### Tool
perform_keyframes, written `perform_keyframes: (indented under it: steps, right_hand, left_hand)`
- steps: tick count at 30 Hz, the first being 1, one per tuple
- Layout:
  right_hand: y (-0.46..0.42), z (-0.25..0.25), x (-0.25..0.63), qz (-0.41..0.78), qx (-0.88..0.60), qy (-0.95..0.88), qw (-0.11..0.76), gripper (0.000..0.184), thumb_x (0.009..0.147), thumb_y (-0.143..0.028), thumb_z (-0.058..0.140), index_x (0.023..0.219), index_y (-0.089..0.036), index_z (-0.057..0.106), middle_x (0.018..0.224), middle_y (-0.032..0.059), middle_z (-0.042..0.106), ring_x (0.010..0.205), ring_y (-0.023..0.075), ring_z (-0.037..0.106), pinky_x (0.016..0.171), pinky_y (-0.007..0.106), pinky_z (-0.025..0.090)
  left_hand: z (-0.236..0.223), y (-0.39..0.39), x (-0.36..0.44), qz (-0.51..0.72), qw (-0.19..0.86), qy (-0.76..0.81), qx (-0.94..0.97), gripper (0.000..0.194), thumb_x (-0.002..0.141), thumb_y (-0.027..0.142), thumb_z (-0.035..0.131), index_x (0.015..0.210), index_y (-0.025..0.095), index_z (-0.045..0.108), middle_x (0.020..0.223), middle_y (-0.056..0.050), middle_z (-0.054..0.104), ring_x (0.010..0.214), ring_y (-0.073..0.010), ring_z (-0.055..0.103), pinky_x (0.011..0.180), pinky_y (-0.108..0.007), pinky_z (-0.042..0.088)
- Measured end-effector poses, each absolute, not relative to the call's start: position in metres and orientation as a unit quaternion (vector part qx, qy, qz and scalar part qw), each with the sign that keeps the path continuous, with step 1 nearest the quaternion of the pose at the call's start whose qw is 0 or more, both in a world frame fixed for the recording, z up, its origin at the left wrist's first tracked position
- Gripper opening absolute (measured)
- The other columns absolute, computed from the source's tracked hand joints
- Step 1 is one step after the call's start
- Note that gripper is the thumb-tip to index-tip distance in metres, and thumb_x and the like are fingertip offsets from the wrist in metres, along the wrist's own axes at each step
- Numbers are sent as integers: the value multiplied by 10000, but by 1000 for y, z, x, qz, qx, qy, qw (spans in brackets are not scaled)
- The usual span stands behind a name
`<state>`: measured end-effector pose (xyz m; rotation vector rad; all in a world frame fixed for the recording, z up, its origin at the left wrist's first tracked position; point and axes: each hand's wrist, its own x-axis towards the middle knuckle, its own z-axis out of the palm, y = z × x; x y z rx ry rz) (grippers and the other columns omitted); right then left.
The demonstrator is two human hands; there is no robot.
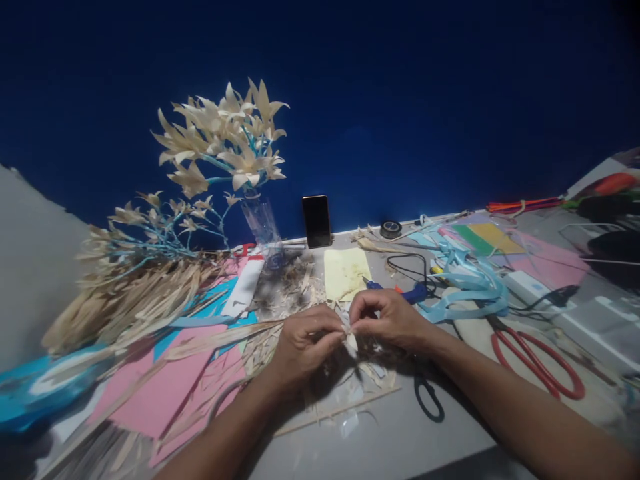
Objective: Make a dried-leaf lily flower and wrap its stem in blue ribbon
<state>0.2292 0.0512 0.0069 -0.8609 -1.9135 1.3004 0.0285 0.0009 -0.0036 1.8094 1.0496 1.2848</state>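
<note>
A grey bench (400, 433) strewn with pale fibre scraps (260, 353) adjoins a dark blue wall (450, 113); the left hand (307, 343) and right hand (387, 320) converge, both pinched narrow on a small pale petal-like piece (352, 342) in front of the yellow sheet (344, 267)

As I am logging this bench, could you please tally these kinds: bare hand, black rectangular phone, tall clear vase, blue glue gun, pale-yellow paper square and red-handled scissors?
Bare left hand and bare right hand: 2
Black rectangular phone: 1
Tall clear vase: 1
Blue glue gun: 1
Pale-yellow paper square: 1
Red-handled scissors: 1
Total: 7
</note>
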Motion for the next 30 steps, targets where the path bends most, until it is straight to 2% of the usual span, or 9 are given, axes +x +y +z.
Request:
perform_keyframes:
  steps: [5, 14, 19, 24, 27, 30]
  right_hand:
    - [51, 8, 230, 522, -316, -730, 308, 118, 739, -243, 788, 701, -173, 701, 662, -19, 648, 592, 112, 531, 557, 219, 405]
    - [52, -2, 225, 439, -343, -737, 383, 213, 794, -340, 769, 715, -175, 660, 618, -24, 600, 557, 110, 477, 517, 222, 353]
    - [47, -7, 220, 405, -343, -736, 419, 219, 831, -336, 744, 729, -173, 639, 646, -23, 611, 567, 104, 486, 541, 227, 359]
    - [46, -8, 219, 513, -327, -695, 382, 134, 856, -299, 696, 835, -167, 697, 765, 14, 682, 709, 143, 597, 654, 248, 447]
    - [46, -11, 216, 596, -313, -647, 359, 196, 781, -332, 771, 852, -159, 710, 763, 12, 681, 674, 139, 585, 629, 253, 444]
    - [46, -14, 213, 642, -302, -600, 370, 263, 709, -370, 837, 780, -156, 704, 707, -6, 650, 643, 128, 565, 620, 252, 434]
  left_hand:
    - [-6, 2, 28, 515, 346, 406, 671, 63, 768, 158, 762, 724, 203, 766, 718, -35, 714, 677, -173, 646, 664, -281, 486]
    - [-6, -7, 39, 511, 382, 443, 630, 191, 898, 229, 644, 747, 192, 755, 772, -38, 665, 718, -168, 609, 663, -272, 452]
    - [-6, -10, 41, 521, 379, 463, 609, 191, 890, 224, 624, 756, 184, 755, 765, -39, 648, 729, -167, 590, 665, -268, 439]
    - [-12, -7, 42, 565, 445, 489, 493, 168, 829, 303, 706, 717, 178, 698, 696, 7, 535, 615, -124, 480, 565, -243, 391]
    - [-12, -5, 43, 581, 440, 481, 487, 162, 805, 291, 724, 694, 174, 705, 722, -2, 554, 657, -133, 509, 602, -248, 418]
    - [-12, -5, 43, 584, 420, 464, 517, 85, 767, 234, 755, 701, 182, 746, 735, -11, 598, 724, -147, 553, 670, -251, 445]
